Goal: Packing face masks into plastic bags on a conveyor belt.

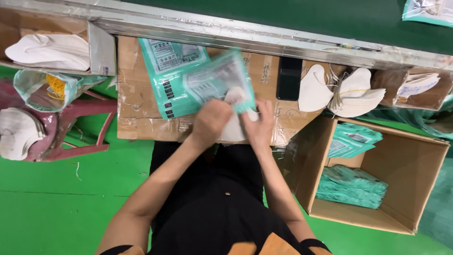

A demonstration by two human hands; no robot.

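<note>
My left hand (210,122) and my right hand (258,125) meet over a cardboard work surface (133,101). Together they hold a teal and clear plastic pouch (222,78), blurred by motion, with a white folded face mask (234,123) at its open end between my fingers. Under the pouch lies a small stack of the same teal pouches (167,71). A pile of white masks (351,93) rests on the board to the right of my hands.
A black phone (289,78) lies by the masks. An open cardboard box (410,189) at right holds filled teal pouches (351,186). More white masks (47,49) sit in a box at left, above a red stool (80,130). A green conveyor (306,16) runs behind a metal rail.
</note>
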